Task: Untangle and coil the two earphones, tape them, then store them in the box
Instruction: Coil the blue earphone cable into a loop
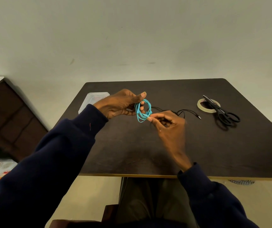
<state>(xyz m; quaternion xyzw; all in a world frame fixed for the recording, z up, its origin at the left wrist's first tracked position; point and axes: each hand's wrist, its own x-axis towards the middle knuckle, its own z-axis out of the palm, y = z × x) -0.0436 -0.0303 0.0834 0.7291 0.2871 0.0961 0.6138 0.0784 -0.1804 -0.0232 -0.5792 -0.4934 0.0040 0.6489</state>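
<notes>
Our left hand [120,104] is raised above the table [132,150], its fingers curled through the blue earphone [143,111], which is wound into a small coil around them; the thumb stands up just above the coil. Our right hand [169,127], slightly blurred, meets the coil at its near right side, thumb and forefinger closed in a pinch on the strands, the other fingers curled in.

The black earphone [182,111] lies loose on the table just beyond the right hand, its plug pointing right. Farther right sits the tape [205,108], with the scissors [224,115] lying across it, handles toward the near side. The clear box [91,100] rests at the far left of the table, partly hidden behind the left wrist.
</notes>
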